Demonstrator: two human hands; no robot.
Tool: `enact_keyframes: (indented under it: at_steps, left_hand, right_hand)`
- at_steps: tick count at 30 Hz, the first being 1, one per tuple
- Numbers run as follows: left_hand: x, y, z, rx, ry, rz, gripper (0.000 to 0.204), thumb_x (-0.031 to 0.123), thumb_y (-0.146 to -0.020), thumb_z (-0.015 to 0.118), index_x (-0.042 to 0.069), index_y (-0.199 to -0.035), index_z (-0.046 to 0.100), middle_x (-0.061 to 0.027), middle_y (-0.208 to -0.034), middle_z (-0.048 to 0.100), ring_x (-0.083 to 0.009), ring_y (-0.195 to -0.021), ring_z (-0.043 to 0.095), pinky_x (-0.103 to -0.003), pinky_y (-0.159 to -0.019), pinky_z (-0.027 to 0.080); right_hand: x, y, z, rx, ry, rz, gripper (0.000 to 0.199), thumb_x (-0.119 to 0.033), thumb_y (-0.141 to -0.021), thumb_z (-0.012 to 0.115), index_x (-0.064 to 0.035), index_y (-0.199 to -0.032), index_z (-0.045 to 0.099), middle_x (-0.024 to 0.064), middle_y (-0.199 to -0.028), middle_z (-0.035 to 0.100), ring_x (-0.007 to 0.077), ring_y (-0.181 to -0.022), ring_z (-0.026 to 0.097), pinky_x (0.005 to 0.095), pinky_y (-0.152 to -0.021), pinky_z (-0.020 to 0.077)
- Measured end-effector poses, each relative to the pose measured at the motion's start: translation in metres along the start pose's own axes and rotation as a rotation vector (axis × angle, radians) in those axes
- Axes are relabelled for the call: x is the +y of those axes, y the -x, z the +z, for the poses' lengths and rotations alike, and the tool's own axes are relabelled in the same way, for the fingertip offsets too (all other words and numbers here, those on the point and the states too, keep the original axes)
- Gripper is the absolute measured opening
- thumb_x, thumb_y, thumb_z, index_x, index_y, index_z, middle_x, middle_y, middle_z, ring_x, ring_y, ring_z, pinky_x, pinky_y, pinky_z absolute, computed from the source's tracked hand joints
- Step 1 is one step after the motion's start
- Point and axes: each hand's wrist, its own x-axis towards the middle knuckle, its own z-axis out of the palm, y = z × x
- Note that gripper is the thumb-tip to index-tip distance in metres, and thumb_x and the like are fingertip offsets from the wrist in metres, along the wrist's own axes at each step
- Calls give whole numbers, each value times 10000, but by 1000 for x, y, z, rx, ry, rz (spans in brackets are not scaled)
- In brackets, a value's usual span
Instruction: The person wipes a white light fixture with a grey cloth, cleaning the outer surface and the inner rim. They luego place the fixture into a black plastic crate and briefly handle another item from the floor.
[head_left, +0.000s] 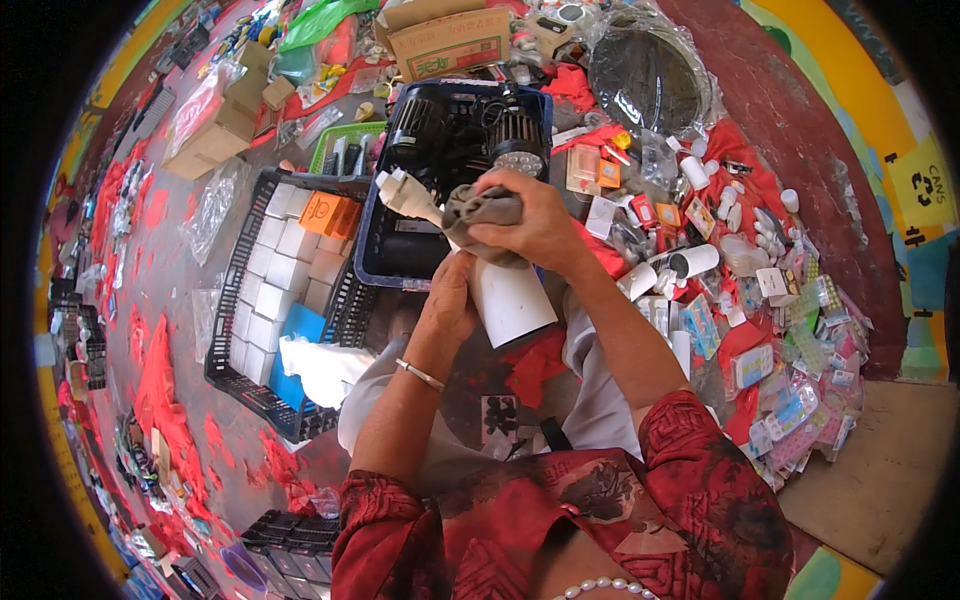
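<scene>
My left hand is closed around the side of a white cylindrical spotlight, tilted in front of me. Bunched in my right hand is a grey-brown cloth, pressed over the upper part of the light. A cream-white connector piece sticks out to the left beyond the cloth; its joint with the light is covered. Just beyond my hands, a dark blue crate holds black cylindrical spotlights, one with its lens cluster facing up.
At the left, a black crate holds rows of small white boxes, an orange box and a white plastic bag. Piles of small packaged goods spread at the right. A cardboard box stands at the far side.
</scene>
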Motion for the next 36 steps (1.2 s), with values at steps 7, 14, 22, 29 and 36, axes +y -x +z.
enact_keyframes:
  at_steps: [7,14,22,29,36]
  left_hand:
    - [47,3,-7,76,94,202,426,308,-903,502,4,-1191,424,-129,-1084,556,-221,-963,569,-362,-862,463]
    - [48,4,12,169,-310,356,440,219,-852,594,13,-1171,371,-112,-1022,536,-195,-891,564,-323,-762,489]
    - [14,-3,27,65,-228,273,352,180,-878,548,16,-1161,416,-86,-1040,541,-167,-926,555,-305,-790,473]
    - [42,-12,-12,155,-31,310,346,248,-876,555,16,-1115,460,-90,-993,570,-200,-897,583,-337,-772,496]
    - [63,-1,-8,109,-8,337,490,270,-854,588,-4,-1218,407,-132,-1084,557,-239,-999,558,-377,-881,454]
  right_hand:
    - [-11,25,-8,-215,-204,-195,288,-130,-580,711,-77,-844,607,34,-829,605,177,-803,569,285,-746,427]
    - [-5,37,-35,120,-813,328,304,-112,-671,687,-63,-954,588,45,-862,605,146,-820,587,280,-746,475]
    - [12,2,-3,173,-48,-21,384,-169,-672,722,-60,-1000,554,65,-972,567,194,-886,552,293,-816,430]
    - [0,37,-9,-197,21,-117,327,-105,-606,693,-50,-907,579,66,-898,575,187,-879,554,285,-799,418]
    - [16,42,-43,277,-1215,801,330,-165,-707,704,-51,-986,570,69,-898,626,202,-839,607,328,-791,490]
